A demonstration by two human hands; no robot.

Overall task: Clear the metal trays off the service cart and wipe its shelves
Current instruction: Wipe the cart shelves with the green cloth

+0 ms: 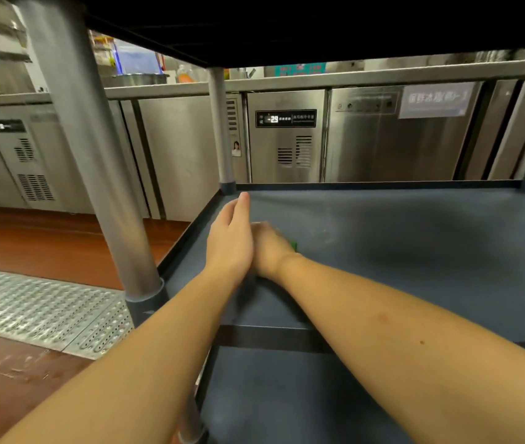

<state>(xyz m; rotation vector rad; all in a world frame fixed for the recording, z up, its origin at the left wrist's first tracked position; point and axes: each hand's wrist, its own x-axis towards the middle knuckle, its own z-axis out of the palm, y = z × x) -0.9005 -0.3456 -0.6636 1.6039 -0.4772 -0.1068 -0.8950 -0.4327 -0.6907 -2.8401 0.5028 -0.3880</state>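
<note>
**Grey cart shelf, both hands in its left part**

Both bare arms reach into the service cart (pixel 270 338), over its dark grey middle shelf (pixel 398 245). The left hand (pixel 230 240) stands on edge, fingers straight and pressed together, pointing at the far-left corner and holding nothing. Touching it, the right hand (pixel 269 248) lies knuckles-up on a green thing (pixel 293 245), of which only a corner shows. The right fingers are hidden behind the left hand, so I cannot tell their grip. A lower shelf (pixel 286 398) shows beneath. Beyond stand steel cabinets (pixel 366 142). Left of the cart's steel post (pixel 94 155), a perforated metal grate (pixel 30 310) lies in the red-brown floor (pixel 46 245).
</note>
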